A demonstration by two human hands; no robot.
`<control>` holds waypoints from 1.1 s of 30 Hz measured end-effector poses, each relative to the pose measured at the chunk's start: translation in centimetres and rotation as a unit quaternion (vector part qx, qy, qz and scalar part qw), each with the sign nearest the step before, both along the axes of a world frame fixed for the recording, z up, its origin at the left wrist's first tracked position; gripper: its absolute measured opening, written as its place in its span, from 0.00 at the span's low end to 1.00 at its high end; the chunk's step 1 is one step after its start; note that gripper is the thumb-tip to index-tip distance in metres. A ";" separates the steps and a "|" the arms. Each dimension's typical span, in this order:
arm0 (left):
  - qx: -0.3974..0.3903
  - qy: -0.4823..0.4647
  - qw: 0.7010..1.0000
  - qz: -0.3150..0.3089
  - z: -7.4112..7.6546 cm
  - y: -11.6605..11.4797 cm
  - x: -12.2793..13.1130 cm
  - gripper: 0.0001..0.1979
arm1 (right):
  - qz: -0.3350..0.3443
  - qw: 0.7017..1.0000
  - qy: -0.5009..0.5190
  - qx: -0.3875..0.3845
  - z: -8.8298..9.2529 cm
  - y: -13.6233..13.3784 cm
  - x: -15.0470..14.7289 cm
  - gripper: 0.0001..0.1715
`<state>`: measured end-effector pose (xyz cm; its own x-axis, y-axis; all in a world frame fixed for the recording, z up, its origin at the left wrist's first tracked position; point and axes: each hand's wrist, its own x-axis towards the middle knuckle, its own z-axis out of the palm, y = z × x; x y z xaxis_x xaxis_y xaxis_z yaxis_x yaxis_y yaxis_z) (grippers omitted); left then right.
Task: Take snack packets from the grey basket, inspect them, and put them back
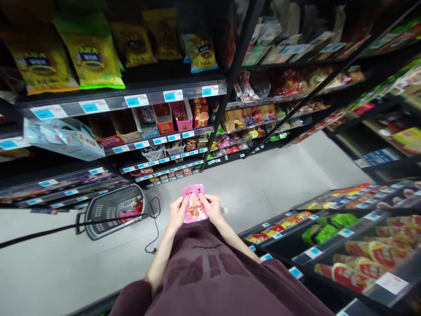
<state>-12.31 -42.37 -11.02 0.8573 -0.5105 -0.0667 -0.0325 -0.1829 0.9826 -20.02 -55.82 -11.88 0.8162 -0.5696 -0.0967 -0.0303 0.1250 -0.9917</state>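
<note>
A pink snack packet (195, 208) is held upright in front of my body, with a picture of food on its front. My left hand (178, 212) grips its left edge, the thumb lying on the front. On the opposite edge, my right hand (211, 207) pinches the packet with its thumb across the upper right corner. The fingers behind the packet are hidden. A grey shopping basket (95, 208) stands on the floor to the left, with red and pink packets (131, 210) at its right end.
Shelves (197, 90) of snacks rise ahead, with yellow bags (94, 57) on top and a pale blue box (64, 136) jutting out at left. Another rack (332, 241) stands close on my right. A black cable (66, 228) crosses over the basket; grey floor (263, 175) runs between the racks.
</note>
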 end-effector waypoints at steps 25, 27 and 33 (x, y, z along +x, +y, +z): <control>-0.047 0.113 0.989 0.084 -1.1 0.3 0.6 0.16 | 0.050 0.996 0.051 -0.043 0.3 0.7 1.1 0.30; -0.038 0.107 0.989 0.093 -1.2 0.3 0.6 0.16 | 0.054 0.997 0.044 -0.040 0.2 0.7 1.0 0.29; -0.029 0.106 0.989 0.100 -1.4 0.0 0.5 0.16 | 0.050 0.998 0.029 -0.034 0.4 0.6 0.7 0.28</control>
